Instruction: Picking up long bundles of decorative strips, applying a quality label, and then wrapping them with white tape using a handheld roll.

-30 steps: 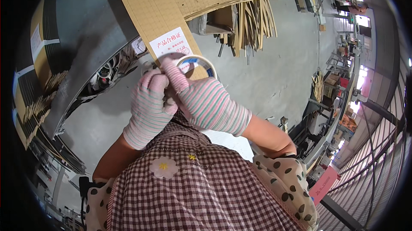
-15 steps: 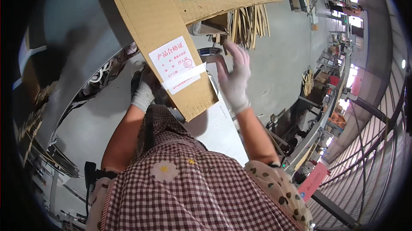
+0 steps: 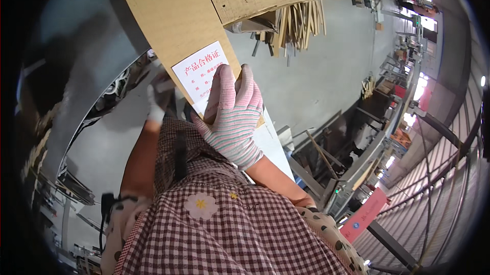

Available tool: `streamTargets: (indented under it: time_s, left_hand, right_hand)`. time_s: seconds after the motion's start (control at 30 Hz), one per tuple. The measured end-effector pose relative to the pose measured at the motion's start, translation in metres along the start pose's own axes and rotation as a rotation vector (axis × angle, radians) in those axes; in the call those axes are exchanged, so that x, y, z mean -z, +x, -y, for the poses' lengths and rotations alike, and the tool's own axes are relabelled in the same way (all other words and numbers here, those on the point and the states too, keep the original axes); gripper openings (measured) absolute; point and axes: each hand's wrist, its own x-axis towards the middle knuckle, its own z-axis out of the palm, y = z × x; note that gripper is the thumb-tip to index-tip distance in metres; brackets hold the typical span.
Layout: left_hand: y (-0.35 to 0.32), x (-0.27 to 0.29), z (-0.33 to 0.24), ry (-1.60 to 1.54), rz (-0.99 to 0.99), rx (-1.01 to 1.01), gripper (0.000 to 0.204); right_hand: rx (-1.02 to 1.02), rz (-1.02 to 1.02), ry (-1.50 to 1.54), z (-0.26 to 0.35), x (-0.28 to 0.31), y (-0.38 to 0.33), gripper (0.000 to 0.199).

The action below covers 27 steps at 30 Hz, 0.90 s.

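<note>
Reading across from a central pivot, a dark grey sheet with a curved edge [image 3: 89,65] lies toward ten o'clock. Next comes the gloved left hand [image 3: 157,93], between nine and ten, beside the lower end of a brown cardboard strip [image 3: 166,22]; it is shadowed and blurred, so whether its fingers are apart or together cannot be told. The strip slants down from eleven o'clock to near the centre, bearing a white label with red print [image 3: 194,68] toward its lower end. A checked apron [image 3: 229,239] fills six o'clock. At the centre, the striped-gloved right hand [image 3: 236,119] lies over the strip's lower end, fingers [image 3: 227,88] apart and covering part of the label. Rightward, a white panel [image 3: 273,145] shows between four and five, thin wooden strips [image 3: 301,25] hang together at one, and a pink-red sign [image 3: 365,214] sits at four.
</note>
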Motion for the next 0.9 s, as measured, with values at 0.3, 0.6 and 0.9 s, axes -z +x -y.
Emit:
streamTargets:
  time_s: [0.3, 0.6, 0.9]
  left_hand:
    - [0.008, -0.293, -0.025, 1.690, -0.089, -0.528, 0.022]
    - [0.034, -0.302, -0.039, 1.918, 0.296, -0.667, 0.047]
    - [0.054, -0.281, -0.054, 1.076, -0.482, -0.485, 0.050]
  right_hand:
    - [0.201, 0.034, 0.252, -0.067, 0.040, 0.012, 0.102]
    - [0.219, 0.480, 0.082, -0.087, 0.118, 0.062, 0.019]
    - [-0.201, 0.192, 0.787, -0.122, -0.009, 0.083, 0.020]
